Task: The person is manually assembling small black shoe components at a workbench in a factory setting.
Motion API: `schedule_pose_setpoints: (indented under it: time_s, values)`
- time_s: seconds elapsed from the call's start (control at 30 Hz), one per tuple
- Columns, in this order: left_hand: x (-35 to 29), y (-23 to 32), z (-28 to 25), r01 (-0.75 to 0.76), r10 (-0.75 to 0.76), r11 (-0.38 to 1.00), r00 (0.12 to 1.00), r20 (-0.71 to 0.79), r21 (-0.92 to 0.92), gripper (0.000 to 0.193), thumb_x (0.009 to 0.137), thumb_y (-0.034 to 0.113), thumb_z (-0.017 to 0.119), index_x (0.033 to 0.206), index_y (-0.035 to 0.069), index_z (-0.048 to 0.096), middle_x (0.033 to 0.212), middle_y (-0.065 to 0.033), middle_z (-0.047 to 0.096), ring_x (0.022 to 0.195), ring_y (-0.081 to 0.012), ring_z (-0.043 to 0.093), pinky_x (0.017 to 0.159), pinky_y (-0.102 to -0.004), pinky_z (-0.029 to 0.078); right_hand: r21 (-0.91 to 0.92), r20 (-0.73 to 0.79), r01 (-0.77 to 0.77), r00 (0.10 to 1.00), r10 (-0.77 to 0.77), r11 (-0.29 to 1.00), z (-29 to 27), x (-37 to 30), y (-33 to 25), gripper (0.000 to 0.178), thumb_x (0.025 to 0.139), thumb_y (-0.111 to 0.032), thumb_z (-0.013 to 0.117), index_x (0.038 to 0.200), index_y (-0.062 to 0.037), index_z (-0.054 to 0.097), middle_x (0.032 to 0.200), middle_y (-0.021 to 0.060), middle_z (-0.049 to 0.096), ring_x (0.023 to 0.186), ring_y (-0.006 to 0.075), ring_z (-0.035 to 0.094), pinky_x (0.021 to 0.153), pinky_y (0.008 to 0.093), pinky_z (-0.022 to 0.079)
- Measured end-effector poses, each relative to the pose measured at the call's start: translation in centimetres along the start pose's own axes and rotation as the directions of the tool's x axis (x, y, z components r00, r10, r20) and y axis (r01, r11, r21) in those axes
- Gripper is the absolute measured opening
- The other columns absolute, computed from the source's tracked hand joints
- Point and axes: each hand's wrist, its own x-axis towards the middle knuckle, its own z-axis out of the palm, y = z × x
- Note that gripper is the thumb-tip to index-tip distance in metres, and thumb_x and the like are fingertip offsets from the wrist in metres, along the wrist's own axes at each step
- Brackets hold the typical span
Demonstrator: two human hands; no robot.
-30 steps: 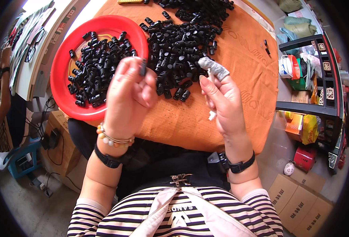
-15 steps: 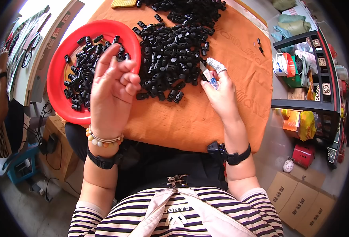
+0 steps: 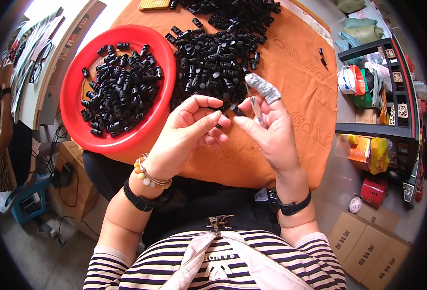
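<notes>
Over the orange tablecloth [image 3: 223,162], my left hand [image 3: 192,125] is closed, thumb against fingers, with a bit of a small black plastic piece [image 3: 218,126] showing between them. My right hand [image 3: 271,128] faces it, pinching a slim tool [image 3: 256,108] with a narrow metal blade and pale handle, like a small knife. A grey cover [image 3: 263,89] wraps its index finger. Near the right thumb tip is another black piece [image 3: 238,111]. Beyond both hands lies a pile of black barrel-shaped pieces [image 3: 213,65] resembling cord locks. At left, a red round tray [image 3: 71,104] holds many similar ones.
A second heap of black pieces [image 3: 237,12] lies at the far edge beside a yellow object [image 3: 154,4]. A few loose bits [image 3: 322,58] rest at the far right. Right of the table stands a dark shelf [image 3: 377,128]; flattened cardboard [image 3: 368,246] lies on the floor.
My left hand has moved right and down from above the red tray to beside my right hand, and its fingers have closed. The right hand has tilted slightly, still gripping the slim tool.
</notes>
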Motion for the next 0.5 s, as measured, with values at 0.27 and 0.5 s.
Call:
schedule_pose_setpoints:
  time_s: [0.27, 0.5]
  values:
    - [0.2, 0.0, 0.0, 0.009, -0.013, 0.996, 0.999, 0.041, 0.084, 0.022, 0.086, 0.007, 0.058, 0.106, 0.004, 0.049, 0.091, -0.0062, 0.061, 0.075, -0.0093, 0.060, 0.065, -0.0211, 0.051, 0.152, 0.117, -0.088, 0.991, 0.070, 0.985, 1.1, -0.5, 0.2, 0.059, 0.079, 0.011, 0.054, 0.132, -0.0036, 0.033, 0.099, 0.0030, 0.044, 0.091, 0.0088, 0.051, 0.079, 0.0237, 0.050]
    - [-0.1, -0.4, -0.1, -0.041, 0.048, 0.992, 0.997, 0.061, -0.120, 0.016, 0.086, 0.008, 0.058, 0.100, 0.005, 0.051, 0.087, -0.0039, 0.061, 0.075, -0.0091, 0.060, 0.061, -0.0217, 0.049, 0.140, 0.062, 0.059, 0.996, -0.068, 0.988, 2.1, -1.2, -0.2, 0.063, 0.078, 0.010, 0.056, 0.134, -0.0015, 0.027, 0.106, 0.0055, 0.045, 0.099, 0.0102, 0.048, 0.079, 0.0224, 0.048]
